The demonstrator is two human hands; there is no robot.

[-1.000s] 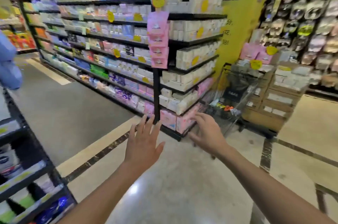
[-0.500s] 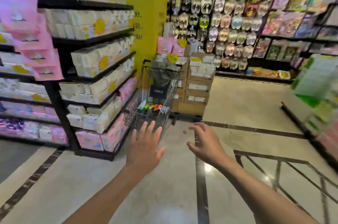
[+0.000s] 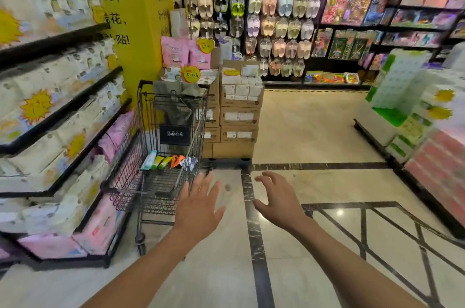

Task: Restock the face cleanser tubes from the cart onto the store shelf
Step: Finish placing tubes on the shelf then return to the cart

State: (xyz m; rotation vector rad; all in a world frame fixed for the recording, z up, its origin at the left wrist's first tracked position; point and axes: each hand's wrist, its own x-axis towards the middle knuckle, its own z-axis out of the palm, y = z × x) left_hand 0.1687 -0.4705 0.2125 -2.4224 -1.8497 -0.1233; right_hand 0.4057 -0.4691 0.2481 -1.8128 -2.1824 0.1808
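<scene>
Head view, the only one.

Cart [image 3: 125, 181] stands at the left, just beside the tissue shelf [image 3: 63, 111], with a stack of cardboard boxes [image 3: 239, 116] behind it; its narrow end faces us, its handle end is far.

Tubes [image 3: 164, 161] lie on the cart's wire floor toward the far end, about five side by side in one row: teal and white, two yellow-green, orange, one pale with dark stripes; they touch or nearly touch; none stands upright.

Long axis: each tube lies flat and runs away from us along the cart, slanted a little to the right at the far end; which end carries the cap we cannot tell, as the picture is too soft there.

Left hand [image 3: 198, 207] is held out near the cart's near right corner, fingers straight and spread, holding nothing; we see no contact with the wire.

Right hand [image 3: 279, 199] hangs over the bare floor, well apart from the cart, fingers apart and loosely curled, thumb out, nothing in it.

Progress, as we judge it: nothing is in hand and all visible tubes sit in the cart, so this round's pick is not yet begun; no cleanser shelf shows here, so how many tubes are already placed we cannot say; left to do: reach in, lift the tubes, carry them to the shelf.
</scene>
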